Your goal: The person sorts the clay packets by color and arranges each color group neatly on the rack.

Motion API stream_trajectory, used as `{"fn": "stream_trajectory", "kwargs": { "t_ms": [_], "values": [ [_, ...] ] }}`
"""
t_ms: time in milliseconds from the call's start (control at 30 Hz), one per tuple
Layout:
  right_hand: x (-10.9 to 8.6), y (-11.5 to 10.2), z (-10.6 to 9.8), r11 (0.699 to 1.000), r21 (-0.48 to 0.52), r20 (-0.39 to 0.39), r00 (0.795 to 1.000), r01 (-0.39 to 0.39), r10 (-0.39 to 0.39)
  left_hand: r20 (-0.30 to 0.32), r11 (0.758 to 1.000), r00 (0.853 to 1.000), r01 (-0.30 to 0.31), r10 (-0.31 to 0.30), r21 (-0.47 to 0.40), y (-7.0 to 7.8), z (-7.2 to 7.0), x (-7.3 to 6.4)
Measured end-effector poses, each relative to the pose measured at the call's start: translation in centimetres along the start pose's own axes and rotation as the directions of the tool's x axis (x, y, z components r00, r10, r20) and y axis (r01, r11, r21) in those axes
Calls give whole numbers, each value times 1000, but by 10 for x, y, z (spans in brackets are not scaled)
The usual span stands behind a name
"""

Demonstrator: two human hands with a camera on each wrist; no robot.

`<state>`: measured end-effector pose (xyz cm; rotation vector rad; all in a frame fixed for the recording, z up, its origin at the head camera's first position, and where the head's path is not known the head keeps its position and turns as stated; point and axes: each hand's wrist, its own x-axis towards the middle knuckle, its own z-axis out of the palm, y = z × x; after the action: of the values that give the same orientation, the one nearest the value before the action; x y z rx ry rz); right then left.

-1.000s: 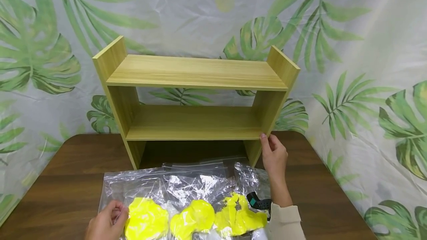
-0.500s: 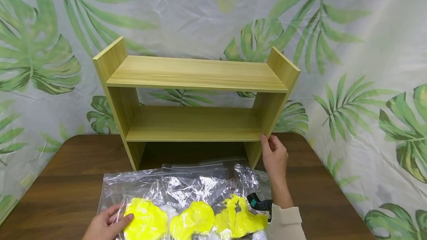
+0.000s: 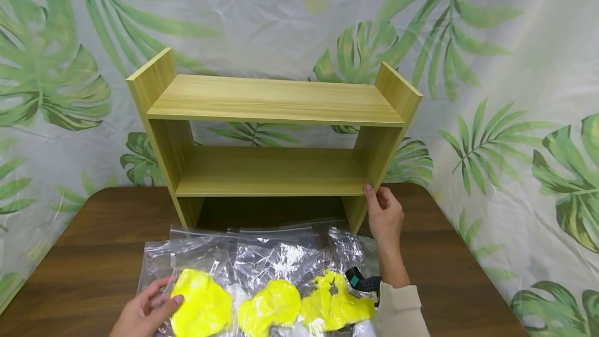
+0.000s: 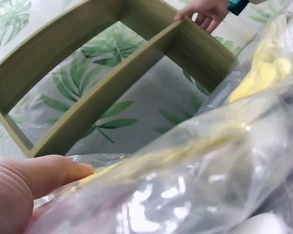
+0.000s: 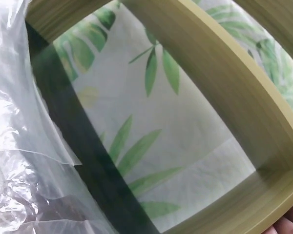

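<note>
My left hand (image 3: 142,310) pinches the left edge of a clear zip bag (image 3: 206,246), thumb in front. A flattened bright yellow clay-like lump (image 3: 201,303) sits in this bag. In the left wrist view the crinkled bag (image 4: 185,180) fills the lower part, beside my thumb (image 4: 53,170). My right hand (image 3: 386,217) holds the right side panel of a wooden shelf unit (image 3: 276,100), thumb at the end of its middle board. At the right wrist view's lower corner, only some fingers (image 5: 288,224) show at the panel.
More clear bags with yellow lumps (image 3: 271,306) lie to the right, overlapping, in front of the shelf unit. The dark wooden table (image 3: 103,243) carries everything. Behind hangs a leaf-patterned cloth (image 3: 281,25). A black device (image 3: 362,282) is strapped to my right wrist.
My left hand has taken hold of the leftmost bag and shifted it slightly up, so its top edge stands apart from another bag behind. My right hand stays on the shelf unit.
</note>
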<state>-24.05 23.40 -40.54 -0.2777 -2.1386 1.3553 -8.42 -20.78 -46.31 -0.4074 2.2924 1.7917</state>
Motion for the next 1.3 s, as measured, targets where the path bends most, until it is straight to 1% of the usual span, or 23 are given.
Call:
{"fn": "stream_trajectory", "kwargs": {
  "t_ms": [100, 267, 333, 567, 733, 833, 900, 1000, 1033, 1133, 1233, 1267, 1300],
  "values": [
    [0, 1, 1, 1000, 3, -4, 1000, 12, -12, -19, 1000, 1000, -10, 11, 22, 2, -5, -2],
    [-1, 0, 1, 1000, -2, 7, 1000, 24, -24, -34, 1000, 999, -19, 19, 14, 6, -12, -6],
    [-2, 0, 1, 1000, -1, 13, 1000, 25, -25, -38, 1000, 999, -21, 22, 15, 9, -15, -8],
    [-3, -1, 1, 1000, 10, 22, 999, 24, -25, -50, 998, 999, -15, 18, 60, 22, -26, -15],
    [-4, -1, 1, 999, 9, 18, 999, 31, -32, -46, 999, 998, -52, 51, -4, 27, -31, -19],
    [-4, -1, 0, 999, 15, 19, 999, 36, -37, -50, 995, 995, -86, 84, -54, 29, -32, -20],
    [-4, -1, 0, 999, 15, 20, 999, 43, -44, -49, 991, 995, -96, 91, -92, 31, -33, -21],
    [-5, 0, 0, 999, 17, 23, 998, 50, -50, -31, 981, 994, -105, 102, -165, 34, -35, -22],
    [-5, 0, 0, 999, 18, 23, 998, 51, -51, -21, 978, 994, -109, 107, -178, 35, -35, -22],
    [-5, 0, 0, 999, 21, 25, 998, 50, -50, 2, 976, 992, -123, 126, -178, 40, -37, -23],
    [-5, 0, 0, 999, 27, 28, 998, 47, -47, 8, 983, 991, -131, 133, -126, 45, -38, -24],
    [-5, 0, 0, 999, 28, 28, 999, 46, -47, 7, 983, 990, -137, 138, -124, 47, -38, -24],
    [-5, 0, 0, 999, 29, 27, 999, 46, -47, 11, 979, 988, -149, 152, -141, 49, -38, -24]
  ]
}}
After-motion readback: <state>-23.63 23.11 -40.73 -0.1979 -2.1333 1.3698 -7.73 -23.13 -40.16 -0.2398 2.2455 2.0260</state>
